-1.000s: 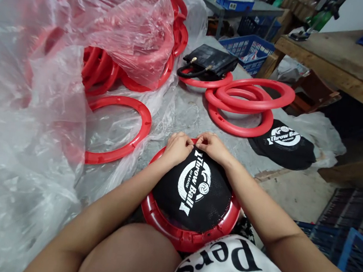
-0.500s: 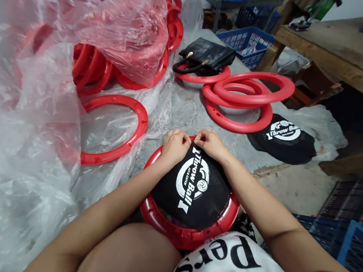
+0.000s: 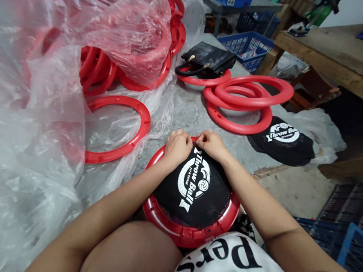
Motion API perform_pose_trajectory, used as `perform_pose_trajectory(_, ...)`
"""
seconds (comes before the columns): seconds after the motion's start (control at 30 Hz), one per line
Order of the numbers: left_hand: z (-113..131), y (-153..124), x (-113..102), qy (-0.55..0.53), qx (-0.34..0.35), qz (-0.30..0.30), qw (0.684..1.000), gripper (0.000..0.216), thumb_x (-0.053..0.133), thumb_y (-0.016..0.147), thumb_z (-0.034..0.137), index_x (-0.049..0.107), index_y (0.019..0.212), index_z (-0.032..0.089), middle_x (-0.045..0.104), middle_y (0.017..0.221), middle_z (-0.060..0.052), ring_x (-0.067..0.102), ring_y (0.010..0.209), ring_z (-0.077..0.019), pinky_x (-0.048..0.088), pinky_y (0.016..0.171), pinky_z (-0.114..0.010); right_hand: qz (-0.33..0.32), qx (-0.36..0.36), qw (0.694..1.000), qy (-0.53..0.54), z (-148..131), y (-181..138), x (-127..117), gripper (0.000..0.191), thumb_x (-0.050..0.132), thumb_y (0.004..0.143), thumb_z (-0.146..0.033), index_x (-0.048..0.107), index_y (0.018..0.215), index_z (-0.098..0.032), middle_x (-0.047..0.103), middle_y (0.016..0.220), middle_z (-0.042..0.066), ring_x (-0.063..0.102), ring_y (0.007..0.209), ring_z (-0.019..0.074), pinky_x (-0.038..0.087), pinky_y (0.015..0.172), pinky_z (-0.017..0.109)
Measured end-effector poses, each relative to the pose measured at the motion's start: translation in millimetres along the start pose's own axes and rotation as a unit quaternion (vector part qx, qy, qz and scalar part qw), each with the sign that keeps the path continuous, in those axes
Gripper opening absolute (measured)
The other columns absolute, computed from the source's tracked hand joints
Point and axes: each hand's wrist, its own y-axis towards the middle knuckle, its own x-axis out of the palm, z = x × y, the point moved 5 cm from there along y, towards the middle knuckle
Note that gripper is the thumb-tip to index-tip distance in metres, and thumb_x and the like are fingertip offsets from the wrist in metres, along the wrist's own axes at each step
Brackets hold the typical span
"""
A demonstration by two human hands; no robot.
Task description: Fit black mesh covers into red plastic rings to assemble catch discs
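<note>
A red plastic ring point(image 3: 171, 232) rests tilted against my lap and the table edge. Across it lies a black mesh cloth point(image 3: 215, 200) with white "Throw Ball" lettering; along the near side a gap shows between cloth and ring. At the far rim, my left hand point(image 3: 179, 146) pinches the cloth's edge with curled fingers. Right beside it, my right hand point(image 3: 211, 144) grips the same edge between thumb and fingers. The fingertips of both hands nearly meet, and they partly hide the edge there.
Loose red rings point(image 3: 237, 124) are piled ahead, with a black handbag point(image 3: 211, 57) on another ring. More printed black cloths point(image 3: 284, 149) lie at the right table edge. Clear plastic sheeting point(image 3: 44, 173) covers several rings at left. A single ring point(image 3: 145, 128) lies nearer. Blue crate point(image 3: 351, 251) stands low right.
The view has shifted slightly. Both hands stay at the far rim, pinching the cloth's edge, with only small finger movement.
</note>
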Motion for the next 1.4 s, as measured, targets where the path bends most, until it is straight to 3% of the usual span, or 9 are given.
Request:
perform_pose_trajectory(0.43, 2, -3, -3, -0.002, 0.009, 0.010, 1.000, 0.026, 0.048, 0.094, 0.020, 0.073, 0.089, 0.017, 0.070, 0.105, -0.013, 0.061, 0.108, -0.0292, 0.047, 0.100, -0.042, 0.002, 0.018, 1.000, 0.002, 3, 0, 1, 0.011, 0.058, 0.079, -0.014, 0.066, 0.074, -0.019, 0.071, 0.077, 0.002, 0.064, 0.074, 0.0174, 0.048, 0.070, 0.027)
perform_pose_trajectory(0.53, 0, -16, -19, -0.010, 0.043, 0.016, 0.999, 0.025, 0.049, 0.093, 0.015, 0.072, 0.102, 0.017, 0.068, 0.112, -0.011, 0.059, 0.112, -0.0251, 0.045, 0.103, -0.038, 0.003, 0.020, 1.000, -0.004, 3, -1, 0, 0.011, 0.062, 0.078, -0.013, 0.068, 0.086, -0.018, 0.072, 0.087, 0.002, 0.063, 0.078, 0.0169, 0.048, 0.075, 0.028)
perform_pose_trajectory(0.63, -2, -42, -37, 0.094, 0.072, 0.053, 0.992, 0.021, 0.054, 0.092, 0.018, 0.072, 0.102, 0.017, 0.066, 0.114, -0.011, 0.055, 0.113, -0.0294, 0.044, 0.099, -0.045, -0.002, 0.010, 1.000, -0.028, 0, -2, -1, 0.016, 0.060, 0.080, -0.010, 0.067, 0.093, -0.018, 0.072, 0.095, 0.004, 0.062, 0.087, 0.0182, 0.047, 0.084, 0.031)
perform_pose_trajectory(0.8, -5, -72, -34, 0.258, 0.112, 0.009, 0.960, 0.018, 0.062, 0.091, 0.026, 0.076, 0.097, 0.015, 0.064, 0.113, -0.016, 0.051, 0.114, -0.0349, 0.039, 0.098, -0.052, -0.009, -0.009, 0.997, -0.073, -4, -7, -3, 0.011, 0.058, 0.087, -0.012, 0.066, 0.087, -0.019, 0.072, 0.101, 0.007, 0.061, 0.099, 0.0218, 0.042, 0.097, 0.037)
perform_pose_trajectory(0.93, -8, -68, -25, 0.234, 0.102, 0.010, 0.967, 0.021, 0.065, 0.091, 0.026, 0.073, 0.105, 0.014, 0.061, 0.124, -0.016, 0.049, 0.117, -0.0344, 0.039, 0.096, -0.050, -0.018, -0.001, 0.995, -0.102, 2, -19, -8, 0.011, 0.056, 0.092, -0.015, 0.066, 0.090, -0.019, 0.071, 0.106, 0.009, 0.060, 0.102, 0.0236, 0.039, 0.100, 0.040)
perform_pose_trajectory(1.07, -9, -60, -22, 0.170, 0.079, 0.013, 0.982, 0.013, 0.065, 0.089, 0.023, 0.072, 0.098, 0.016, 0.062, 0.116, -0.013, 0.051, 0.111, -0.0326, 0.042, 0.090, -0.046, -0.016, 0.005, 0.994, -0.109, 9, -34, -13, 0.011, 0.056, 0.094, -0.018, 0.067, 0.095, -0.018, 0.070, 0.108, 0.010, 0.059, 0.103, 0.0248, 0.038, 0.100, 0.040)
perform_pose_trajectory(1.2, 6, -61, -28, 0.194, 0.127, 0.040, 0.972, 0.016, 0.055, 0.093, 0.019, 0.070, 0.097, 0.015, 0.065, 0.114, -0.015, 0.054, 0.110, -0.0331, 0.041, 0.091, -0.048, 0.014, 0.011, 0.993, -0.117, 10, -43, -15, 0.015, 0.054, 0.095, -0.018, 0.069, 0.098, -0.018, 0.070, 0.112, 0.011, 0.057, 0.105, 0.0262, 0.040, 0.098, 0.040)
perform_pose_trajectory(1.3, 16, -62, -30, 0.227, 0.148, 0.011, 0.963, 0.020, 0.048, 0.094, 0.017, 0.068, 0.096, 0.014, 0.069, 0.103, -0.017, 0.060, 0.103, -0.0337, 0.041, 0.090, -0.050, 0.017, 0.008, 0.993, -0.118, 7, -44, -14, 0.016, 0.053, 0.095, -0.017, 0.069, 0.098, -0.018, 0.070, 0.112, 0.010, 0.056, 0.104, 0.0260, 0.040, 0.099, 0.039)
perform_pose_trajectory(1.4, 14, -58, -30, 0.213, 0.101, -0.040, 0.971, 0.020, 0.047, 0.094, 0.016, 0.065, 0.102, 0.012, 0.073, 0.093, -0.016, 0.066, 0.095, -0.0322, 0.042, 0.092, -0.049, 0.016, 0.009, 0.993, -0.114, 6, -44, -15, 0.016, 0.053, 0.095, -0.017, 0.069, 0.095, -0.019, 0.070, 0.109, 0.009, 0.056, 0.102, 0.0257, 0.040, 0.098, 0.039)
